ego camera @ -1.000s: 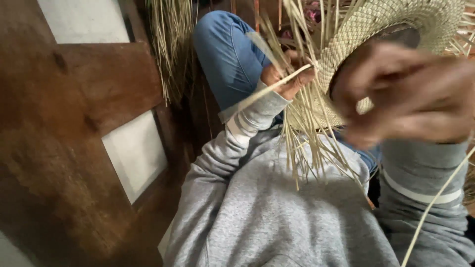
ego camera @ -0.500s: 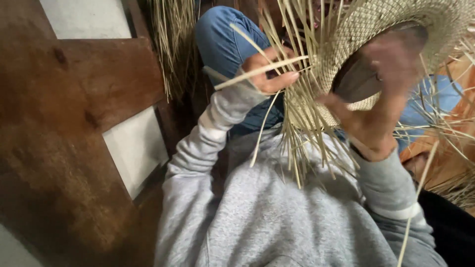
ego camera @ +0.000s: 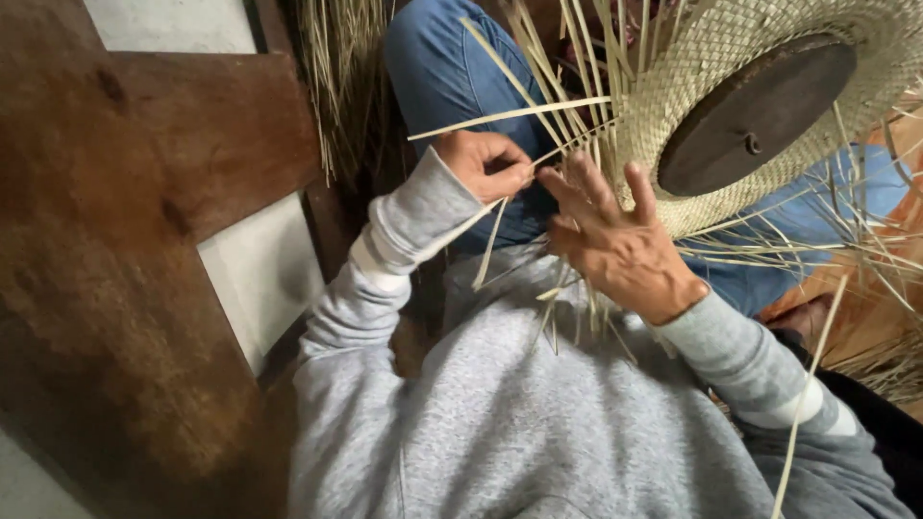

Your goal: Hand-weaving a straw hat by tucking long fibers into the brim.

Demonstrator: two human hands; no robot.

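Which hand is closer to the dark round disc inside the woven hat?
Right. The right hand lies spread against the hat's woven edge, just beside the disc. The left hand is farther off, pinching a straw strip among the loose strands.

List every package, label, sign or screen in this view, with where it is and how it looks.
None in view. Only unmarked things show: a woven straw piece with loose strands around a dark round wooden disc, handled by the left hand and right hand, beside a brown wooden door with pale panels.
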